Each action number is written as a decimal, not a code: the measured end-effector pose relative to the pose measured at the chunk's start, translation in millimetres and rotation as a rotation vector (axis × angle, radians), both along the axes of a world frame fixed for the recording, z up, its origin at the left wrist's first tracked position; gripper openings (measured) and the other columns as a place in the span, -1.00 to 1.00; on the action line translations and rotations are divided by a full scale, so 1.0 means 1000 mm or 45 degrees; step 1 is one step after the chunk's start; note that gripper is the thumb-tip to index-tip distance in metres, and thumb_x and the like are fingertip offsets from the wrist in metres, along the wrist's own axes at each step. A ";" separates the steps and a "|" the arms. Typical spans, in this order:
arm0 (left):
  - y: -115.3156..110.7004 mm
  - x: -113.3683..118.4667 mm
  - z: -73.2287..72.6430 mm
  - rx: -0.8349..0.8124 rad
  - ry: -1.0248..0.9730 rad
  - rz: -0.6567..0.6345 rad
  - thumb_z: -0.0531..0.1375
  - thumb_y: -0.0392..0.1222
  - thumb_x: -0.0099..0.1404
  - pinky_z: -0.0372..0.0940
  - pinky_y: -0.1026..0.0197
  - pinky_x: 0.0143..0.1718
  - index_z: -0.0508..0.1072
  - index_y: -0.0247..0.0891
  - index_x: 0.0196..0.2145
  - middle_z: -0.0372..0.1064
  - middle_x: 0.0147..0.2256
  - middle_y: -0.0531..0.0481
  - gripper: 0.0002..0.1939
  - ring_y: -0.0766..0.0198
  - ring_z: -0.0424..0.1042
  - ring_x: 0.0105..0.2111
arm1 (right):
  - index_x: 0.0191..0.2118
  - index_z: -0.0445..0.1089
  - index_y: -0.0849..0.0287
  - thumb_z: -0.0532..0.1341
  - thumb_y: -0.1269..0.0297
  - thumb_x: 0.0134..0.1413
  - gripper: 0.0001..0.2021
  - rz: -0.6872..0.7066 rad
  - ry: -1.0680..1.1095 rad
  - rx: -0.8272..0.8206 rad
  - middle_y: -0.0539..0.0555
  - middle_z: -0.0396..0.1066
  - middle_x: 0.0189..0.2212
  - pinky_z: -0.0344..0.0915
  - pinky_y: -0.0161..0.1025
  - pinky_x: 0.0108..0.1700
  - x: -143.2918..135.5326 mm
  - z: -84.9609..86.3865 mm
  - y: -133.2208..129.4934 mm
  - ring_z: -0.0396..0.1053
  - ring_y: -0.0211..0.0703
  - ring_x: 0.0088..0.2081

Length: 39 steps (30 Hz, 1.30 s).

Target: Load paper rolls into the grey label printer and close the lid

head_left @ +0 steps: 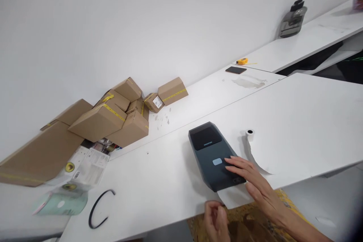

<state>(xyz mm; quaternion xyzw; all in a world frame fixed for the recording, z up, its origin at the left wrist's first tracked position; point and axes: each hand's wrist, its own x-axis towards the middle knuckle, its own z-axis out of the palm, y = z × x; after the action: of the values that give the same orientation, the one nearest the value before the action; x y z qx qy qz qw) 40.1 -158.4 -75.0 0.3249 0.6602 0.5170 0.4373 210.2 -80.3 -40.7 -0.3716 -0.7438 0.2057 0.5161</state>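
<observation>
A dark blue-grey label printer (211,155) with a pale blue button and a black window sits at an angle on the white table. White paper (234,196) extends from its near end toward the table edge. My right hand (256,181) rests over the printer's right side, fingers stretched out and fingertips close to the button; the thumb is above the paper. Below the printer's near end, my left hand (216,219) is closed, its fingers curled together beside the paper's left edge. Whatever they pinch, if anything, is hidden.
Right of the printer stands a small paper roll (250,135) with a trailing strip. Cardboard boxes (98,121) pile up at left, near clear packaging (92,166) and a black curved band (96,211). Farther back are a phone (236,70), tape measure (242,61) and bottle (293,20).
</observation>
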 end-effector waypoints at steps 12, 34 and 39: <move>0.025 0.039 0.039 -0.127 -0.474 -0.064 0.36 0.47 -0.16 -0.03 0.39 -0.66 0.45 -0.32 -0.43 0.25 -0.65 0.13 -0.28 0.49 0.10 -0.69 | 0.24 0.29 -0.05 -0.04 0.18 0.39 -0.60 -0.037 -0.110 0.124 0.05 0.34 0.23 0.18 0.09 0.25 -0.002 -0.009 0.001 0.17 0.02 0.30; 0.037 -0.020 0.037 0.429 0.281 0.252 0.09 0.23 0.35 0.33 0.18 -0.03 0.53 -0.23 -0.08 0.48 -0.03 -0.15 -0.50 0.11 0.44 -0.04 | 0.19 0.33 -0.17 0.17 0.17 0.29 -0.63 -0.236 -0.499 0.215 0.00 0.33 0.25 -0.02 0.17 0.31 -0.009 0.017 0.016 0.22 0.06 0.28; 0.050 -0.004 0.043 0.459 0.207 0.056 0.03 0.18 0.41 0.11 0.15 0.29 0.33 -0.23 0.23 0.18 0.31 -0.15 -0.40 0.08 0.13 0.33 | 0.35 0.10 -0.22 -0.01 0.02 0.37 -0.51 -0.079 -0.043 -0.356 0.01 -0.06 0.44 0.17 0.18 0.30 0.000 0.008 0.004 -0.01 0.10 0.40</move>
<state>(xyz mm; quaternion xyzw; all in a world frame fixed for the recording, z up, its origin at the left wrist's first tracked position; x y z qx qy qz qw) 35.8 -108.7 -31.7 0.4240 0.5972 0.6084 0.3058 210.1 -76.6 -32.9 -0.4662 -0.7046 0.2851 0.4527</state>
